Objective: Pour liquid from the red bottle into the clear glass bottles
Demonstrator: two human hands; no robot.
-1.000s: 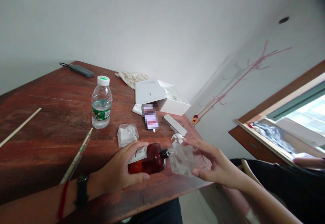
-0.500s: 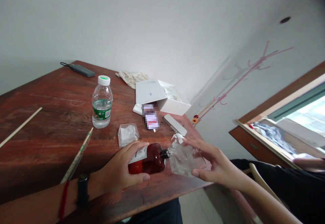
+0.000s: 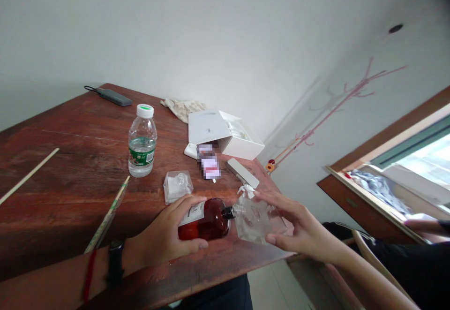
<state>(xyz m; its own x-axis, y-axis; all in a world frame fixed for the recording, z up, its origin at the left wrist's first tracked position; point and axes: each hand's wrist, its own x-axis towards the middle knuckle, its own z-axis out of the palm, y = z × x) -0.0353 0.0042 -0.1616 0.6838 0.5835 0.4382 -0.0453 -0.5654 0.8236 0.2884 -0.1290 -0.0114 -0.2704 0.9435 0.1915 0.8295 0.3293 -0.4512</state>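
Observation:
My left hand [image 3: 175, 228], closed round its body, holds an amber bottle [image 3: 213, 218] with a white label lying on its side. The bottle's black neck points right and meets the threaded mouth of a clear, square-sided bottle [image 3: 251, 223]. Thumb and fingers of my right hand [image 3: 293, 225] grip that clear bottle, also tipped sideways. Whether liquid passes between the two necks I cannot tell. Just beyond my left hand sits a small clear plastic box [image 3: 177, 187]. A water bottle [image 3: 141, 143] with a white cap stands upright behind it.
On the wooden table [image 3: 80, 146] lie wrapped chopsticks [image 3: 107, 214], a single stick [image 3: 30, 176], a grey device [image 3: 112, 97], a cloth [image 3: 184, 108], an open white box [image 3: 242, 148], a phone [image 3: 210, 165] and a narrow white box [image 3: 242, 173]. A person's dark clothing [image 3: 404, 268] shows at right.

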